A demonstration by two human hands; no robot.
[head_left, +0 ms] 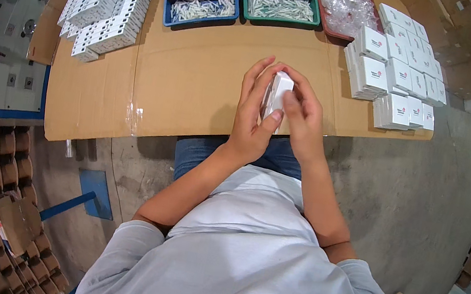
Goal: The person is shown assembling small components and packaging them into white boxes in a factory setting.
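A single view comes from a wide fisheye camera on the person's head, looking steeply down over the chest and forearms, which enter from the lower edge. It faces forward across a cardboard sheet (197,78) that serves as the work surface, with the hands close beneath, near the middle of the frame. The far end of the view reaches the trays (199,7) at the top edge; stacked white boxes (397,74) sit to the upper right. Straight edges bow toward the rim, and dark corners ring the round picture. The concrete floor (414,195) fills the right side. No second view shares the scene.
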